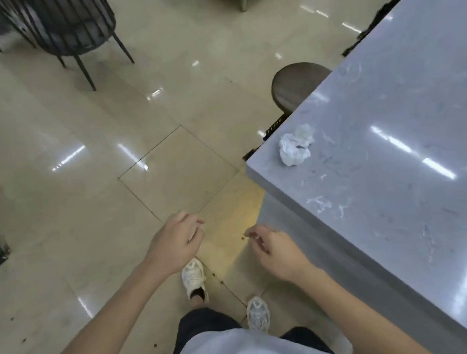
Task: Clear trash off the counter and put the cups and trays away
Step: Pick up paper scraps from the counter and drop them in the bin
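The crumpled napkin (pixel 296 148) sits on the counter (pixel 399 158) near its corner, ahead of me and off to my right. My right hand (pixel 275 252) is the nearer one, hanging over the floor just beside the counter's side, fingers loosely curled and holding nothing. My left hand (pixel 177 241) is farther off, also loosely curled and empty. The napkin is a lumpy wad, a bit longer from its near-left end to its far-right end; I judge a reach up and forward-right would meet it
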